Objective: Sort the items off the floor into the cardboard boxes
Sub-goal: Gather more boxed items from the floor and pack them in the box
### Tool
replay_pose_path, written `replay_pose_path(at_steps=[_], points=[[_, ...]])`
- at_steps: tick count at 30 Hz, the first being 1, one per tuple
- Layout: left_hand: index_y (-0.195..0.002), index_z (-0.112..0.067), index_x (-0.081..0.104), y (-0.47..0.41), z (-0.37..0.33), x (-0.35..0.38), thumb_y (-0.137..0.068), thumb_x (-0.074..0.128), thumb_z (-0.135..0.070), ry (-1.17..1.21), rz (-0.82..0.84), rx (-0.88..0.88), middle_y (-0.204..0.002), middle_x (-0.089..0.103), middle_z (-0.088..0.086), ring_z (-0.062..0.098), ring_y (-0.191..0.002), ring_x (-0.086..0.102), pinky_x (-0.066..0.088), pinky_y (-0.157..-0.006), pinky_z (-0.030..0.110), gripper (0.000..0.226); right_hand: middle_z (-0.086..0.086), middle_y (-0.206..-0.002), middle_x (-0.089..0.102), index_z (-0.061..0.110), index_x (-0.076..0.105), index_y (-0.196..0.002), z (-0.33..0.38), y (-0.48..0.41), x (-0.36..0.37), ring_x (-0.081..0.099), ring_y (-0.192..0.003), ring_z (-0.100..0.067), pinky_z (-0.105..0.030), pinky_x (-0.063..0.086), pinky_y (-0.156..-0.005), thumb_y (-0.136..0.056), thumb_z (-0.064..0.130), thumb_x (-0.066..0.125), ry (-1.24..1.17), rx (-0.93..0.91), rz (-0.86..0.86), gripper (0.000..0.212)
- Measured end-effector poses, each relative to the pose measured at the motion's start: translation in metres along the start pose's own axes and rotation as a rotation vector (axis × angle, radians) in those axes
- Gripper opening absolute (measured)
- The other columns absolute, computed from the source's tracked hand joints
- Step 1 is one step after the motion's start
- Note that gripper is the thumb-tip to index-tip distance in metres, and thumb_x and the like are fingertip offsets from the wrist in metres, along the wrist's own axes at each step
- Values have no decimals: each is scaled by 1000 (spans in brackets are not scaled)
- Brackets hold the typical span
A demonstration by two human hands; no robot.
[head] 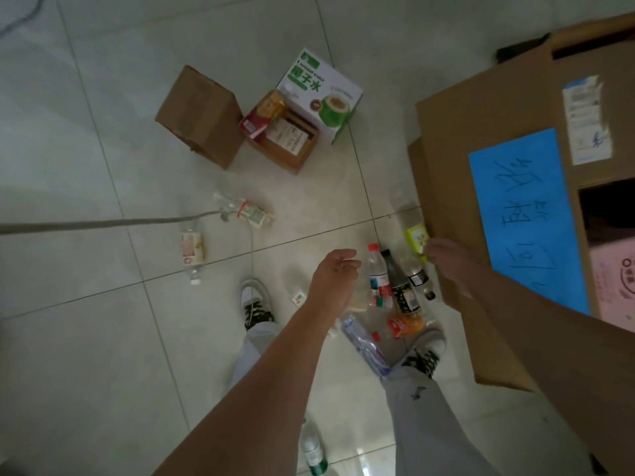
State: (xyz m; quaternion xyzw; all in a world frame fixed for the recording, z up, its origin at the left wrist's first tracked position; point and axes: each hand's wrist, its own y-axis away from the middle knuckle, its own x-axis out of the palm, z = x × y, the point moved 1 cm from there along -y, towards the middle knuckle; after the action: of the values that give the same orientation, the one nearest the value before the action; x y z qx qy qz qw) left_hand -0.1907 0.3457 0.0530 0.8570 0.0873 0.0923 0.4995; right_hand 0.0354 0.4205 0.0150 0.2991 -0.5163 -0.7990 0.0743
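Several bottles lie on the tiled floor between my feet: a red-capped clear bottle (pixel 377 277), a dark bottle (pixel 401 288), an orange one (pixel 405 325) and a crushed blue-labelled one (pixel 362 341). A green-labelled bottle (pixel 415 236) lies against the big cardboard box (pixel 453 173), which bears a blue sheet. My left hand (pixel 335 269) hovers over the pile, fingers loosely curled, holding nothing. My right hand (pixel 448 261) reaches to the green-labelled bottle; its fingertips are blurred, so a grip is unclear.
Farther off stand a closed brown box (pixel 202 115), an open small box (pixel 292 159) with packets, and a white-green coconut-water carton (pixel 323 87). Two clear bottles (pixel 249 211) (pixel 193 252) lie to the left beside a grey cord (pixel 103 223). Another bottle (pixel 314 451) lies behind my feet.
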Motion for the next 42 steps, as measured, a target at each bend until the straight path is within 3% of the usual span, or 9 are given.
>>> replay_pose_path(at_steps=[4, 9, 16, 21, 26, 32, 35, 39, 42], points=[[-106, -23, 60, 6, -29, -24, -91, 45, -2, 40, 4, 29, -96, 68, -5, 9, -75, 61, 47, -60, 15, 30, -11, -113, 64, 6, 54, -132, 51, 29, 38, 60, -91, -20, -28, 48, -76, -98, 12, 55, -112, -22, 98, 35], [-119, -6, 56, 13, -71, -95, -89, 43, 9, 131, -17, 108, -91, 66, 3, 16, -78, 58, 40, -69, 22, 35, -15, -120, 65, 11, 53, -131, 120, 74, 97, 63, -111, -30, -44, 45, -103, -98, 13, 55, -191, -46, 171, 33], [-126, 2, 50, 14, -120, -172, -90, 43, 14, 226, -96, 177, -100, 59, 12, 15, -81, 54, 41, -67, 15, 39, -10, -103, 68, 11, 58, -124, 216, 86, 153, 65, -93, -23, -36, 52, -85, -96, 17, 59, -230, -161, 98, 29], [-124, -15, 57, 4, -141, -189, -93, 49, -1, 112, -188, 218, -123, 60, 4, 18, -111, 56, 45, -96, 29, 35, -5, -108, 64, 18, 55, -127, 277, 71, 170, 61, -95, -19, -36, 51, -85, -90, 27, 67, 48, -370, 88, 40], [-118, -18, 59, -22, -151, -216, -92, 50, -5, 163, -323, 95, -120, 63, 6, 23, -111, 58, 44, -100, 40, 31, 1, -113, 59, 19, 50, -135, 328, 56, 197, 57, -102, -16, -29, 43, -86, -89, 30, 68, 265, -513, 105, 50], [-121, -7, 56, -58, -161, -262, -92, 49, 1, 392, -510, -19, -124, 62, 16, 21, -103, 58, 43, -96, 31, 30, -5, -116, 61, 12, 58, -130, 391, 0, 251, 58, -99, -19, -26, 46, -76, -93, 29, 61, 308, -440, 208, 41], [-124, -13, 56, -87, -169, -270, -92, 54, -7, 359, -582, -85, -122, 62, 10, 24, -112, 58, 44, -104, 40, 32, -10, -106, 65, 9, 64, -120, 414, -35, 263, 55, -84, -18, -25, 42, -63, -94, 27, 57, 300, -404, 165, 32], [-130, -10, 52, -139, -190, -281, -91, 54, -7, 356, -630, -162, -122, 61, 14, 25, -107, 59, 48, -90, 35, 39, -11, -90, 60, 9, 64, -97, 429, -69, 272, 55, -81, -25, -31, 41, -68, -94, 20, 51, 411, -400, 232, 18], [-133, -9, 52, -178, -201, -294, -90, 56, -9, 331, -689, -212, -127, 59, 16, 29, -116, 57, 46, -102, 42, 43, -6, -82, 55, 14, 58, -91, 449, -93, 280, 54, -75, -24, -29, 41, -63, -94, 19, 48, 415, -445, 256, 12]])
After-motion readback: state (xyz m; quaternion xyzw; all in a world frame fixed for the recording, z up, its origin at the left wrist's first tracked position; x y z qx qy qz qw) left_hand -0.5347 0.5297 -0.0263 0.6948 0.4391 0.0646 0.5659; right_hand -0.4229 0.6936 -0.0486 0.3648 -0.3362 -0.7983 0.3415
